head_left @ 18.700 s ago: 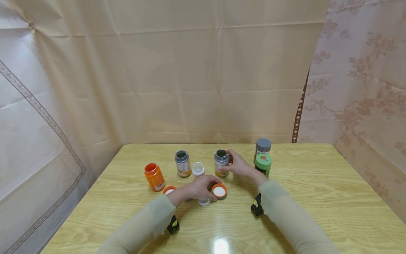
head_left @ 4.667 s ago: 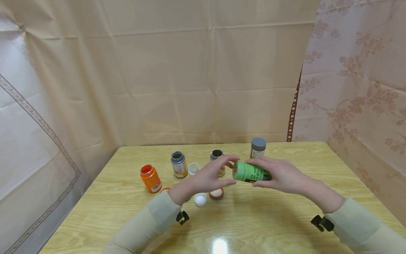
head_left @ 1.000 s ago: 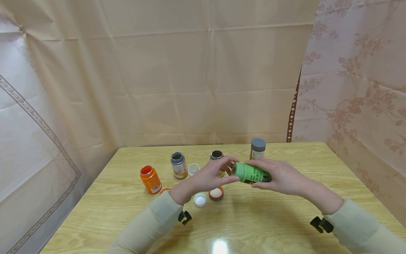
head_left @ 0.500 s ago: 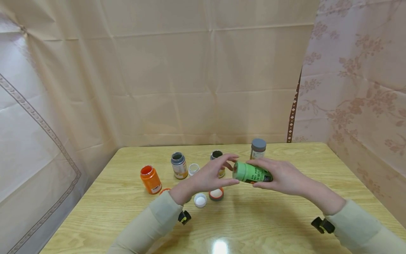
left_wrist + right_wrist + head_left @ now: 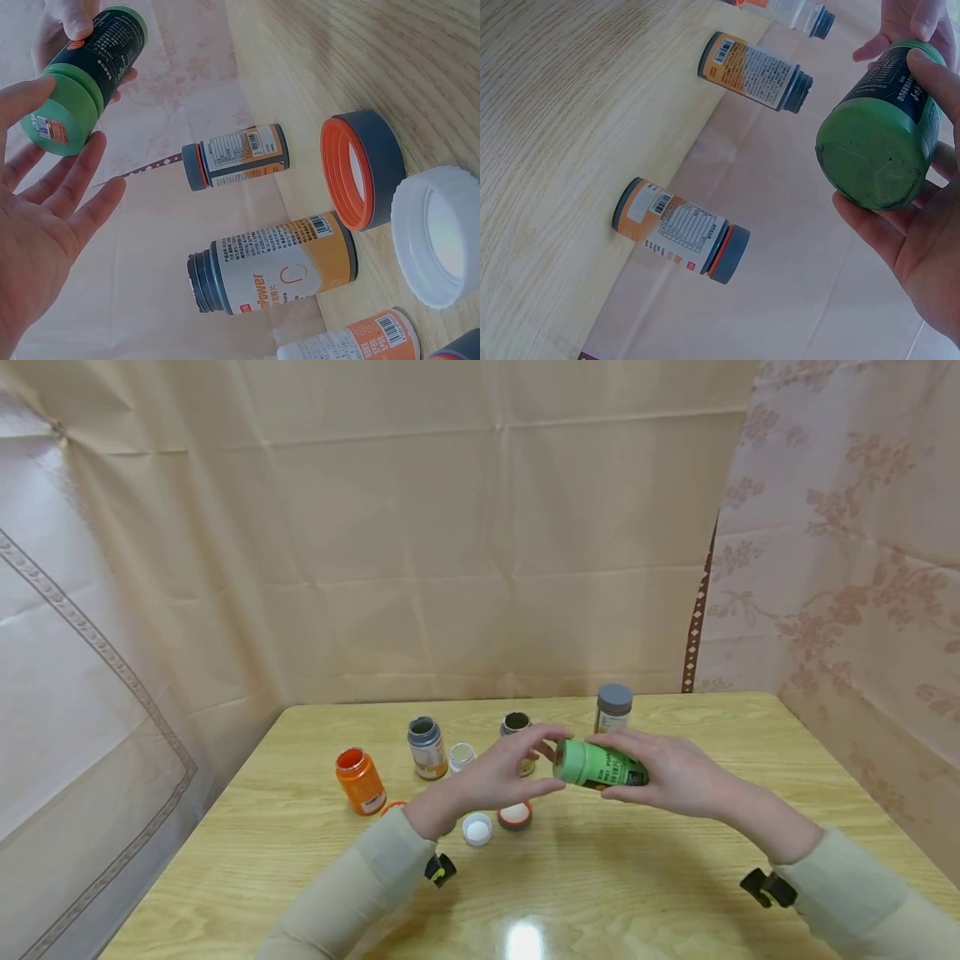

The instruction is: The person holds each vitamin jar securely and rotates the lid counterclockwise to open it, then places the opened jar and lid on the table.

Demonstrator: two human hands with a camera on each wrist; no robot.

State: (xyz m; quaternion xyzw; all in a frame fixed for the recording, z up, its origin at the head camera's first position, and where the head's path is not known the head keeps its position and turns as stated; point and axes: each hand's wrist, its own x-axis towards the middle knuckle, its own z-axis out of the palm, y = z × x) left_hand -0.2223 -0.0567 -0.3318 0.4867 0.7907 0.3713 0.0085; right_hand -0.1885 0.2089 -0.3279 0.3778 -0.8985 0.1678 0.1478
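Note:
A green bottle (image 5: 606, 767) with a dark label is held tilted on its side above the table, its green cap (image 5: 572, 762) toward the left. My right hand (image 5: 675, 777) grips the bottle round its body, thumb below in the head view; the bottle's base faces the right wrist camera. My left hand (image 5: 498, 772) surrounds the cap loosely, thumb and fingers spread. In the left wrist view, its fingers (image 5: 82, 180) look fairly straight beside the cap (image 5: 64, 124); whether any fingertip touches it is hard to tell.
Uncapped bottles stand on the wooden table (image 5: 637, 877): orange (image 5: 361, 782), grey-necked (image 5: 427, 750), white (image 5: 461, 756) and another grey-necked one (image 5: 516, 723) partly behind my left hand. A capped grey-lidded bottle (image 5: 614, 708) stands behind. A white cap (image 5: 477, 829) and orange-lined caps (image 5: 515, 815) lie in front.
Earlier the green bottle stood at the right, and my right hand was at a grey-necked bottle. Over the last second my left fingers have loosened from round the cap.

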